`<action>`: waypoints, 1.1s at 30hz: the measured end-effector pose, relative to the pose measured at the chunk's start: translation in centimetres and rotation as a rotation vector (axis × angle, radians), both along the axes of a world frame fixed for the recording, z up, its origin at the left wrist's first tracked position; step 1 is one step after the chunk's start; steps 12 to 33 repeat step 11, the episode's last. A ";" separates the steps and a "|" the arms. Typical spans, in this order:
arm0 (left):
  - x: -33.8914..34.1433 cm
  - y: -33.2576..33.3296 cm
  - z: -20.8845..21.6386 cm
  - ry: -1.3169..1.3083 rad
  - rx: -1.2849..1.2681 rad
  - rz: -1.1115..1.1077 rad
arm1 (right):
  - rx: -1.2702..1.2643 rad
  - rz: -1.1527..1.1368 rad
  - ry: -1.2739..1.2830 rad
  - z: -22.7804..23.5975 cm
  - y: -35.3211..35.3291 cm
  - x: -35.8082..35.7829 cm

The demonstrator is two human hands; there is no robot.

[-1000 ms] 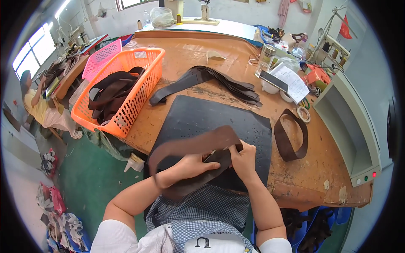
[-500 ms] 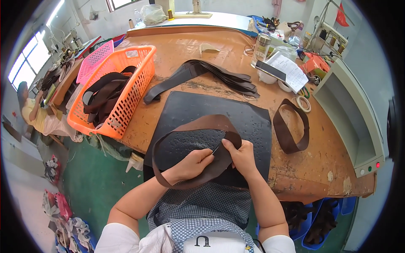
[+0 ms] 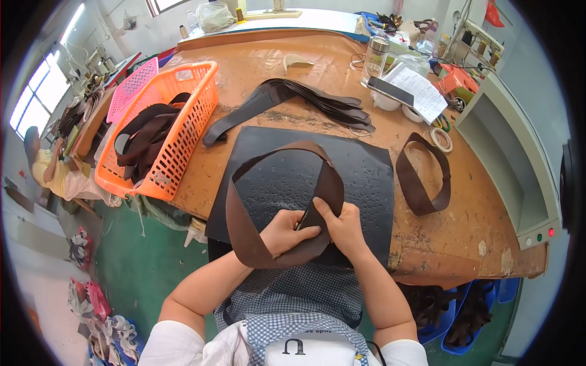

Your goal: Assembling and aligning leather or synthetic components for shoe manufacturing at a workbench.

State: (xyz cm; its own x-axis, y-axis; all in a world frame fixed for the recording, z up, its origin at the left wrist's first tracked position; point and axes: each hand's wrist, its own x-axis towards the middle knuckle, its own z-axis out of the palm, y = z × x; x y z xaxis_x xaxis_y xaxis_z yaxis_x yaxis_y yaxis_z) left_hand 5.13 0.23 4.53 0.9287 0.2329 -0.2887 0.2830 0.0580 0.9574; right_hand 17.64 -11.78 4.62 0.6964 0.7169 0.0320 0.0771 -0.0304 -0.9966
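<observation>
A wide dark brown band [image 3: 244, 213], bent into a large loop, stands over the black mat [image 3: 372, 183] at the table's front. My left hand [image 3: 285, 233] grips its near part, thumb pressed on the band, with the loop passing around that wrist. Close beside it, my right hand [image 3: 345, 227] pinches the band's right side, thumb on the inner face and fingers behind. A small dark object or edge shows at my left fingers, too little to name. Another brown band loop [image 3: 447, 177] rests on the table to the right, apart from both hands.
Flat dark strips [image 3: 274, 97] lie in a pile beyond the mat. An orange basket [image 3: 204, 104] holding brown bands is at left. Back right are a glass bottle [image 3: 375, 58], a phone [image 3: 390, 90] and papers [image 3: 427, 100]. A grey box-like frame [image 3: 519, 158] edges the right. Another person [image 3: 46, 165] sits far left.
The far side of the loop has risen and swung away from me, making the loop stand rounder. Both hands keep their hold and have shifted slightly; the left thumb now lies across the band.
</observation>
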 end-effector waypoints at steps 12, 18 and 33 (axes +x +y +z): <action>-0.1 0.9 -1.8 0.006 -0.332 0.155 | -0.211 0.165 0.054 0.0 -1.2 -0.1; -0.1 0.9 -1.8 0.006 -0.332 0.155 | -0.211 0.165 0.054 0.0 -1.2 -0.1; -0.1 0.9 -1.8 0.006 -0.332 0.155 | -0.211 0.165 0.054 0.0 -1.2 -0.1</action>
